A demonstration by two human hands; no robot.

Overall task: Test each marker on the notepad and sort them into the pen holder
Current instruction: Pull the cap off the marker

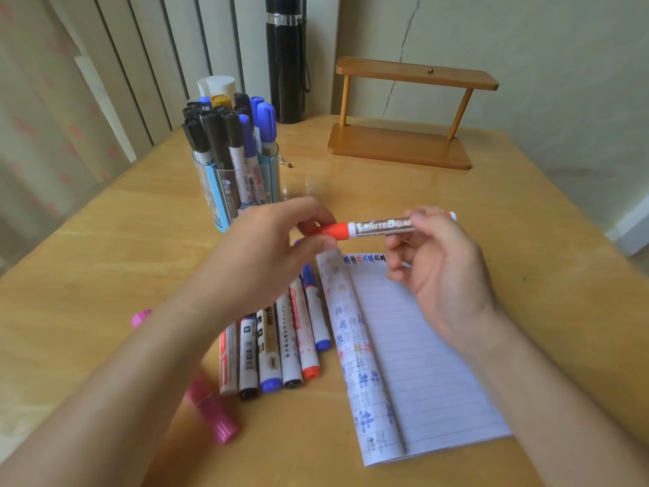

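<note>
A red whiteboard marker (379,227) lies level in the air above the top of the notepad (421,367). My right hand (439,272) grips its barrel, and my left hand (274,240) pinches its red cap at the other end. The notepad is open on the table, with small coloured test marks along its top line and on its folded-over left page. A row of several capped markers (277,342) lies just left of the notepad, partly under my left forearm. The clear pen holder (238,184) stands behind my left hand, filled with several black and blue markers.
Two pink markers (214,413) lie near the front left, under my left arm. A wooden two-tier stand (400,145) sits at the back right of the wooden table (105,258). A black bottle (286,58) stands at the back by the wall.
</note>
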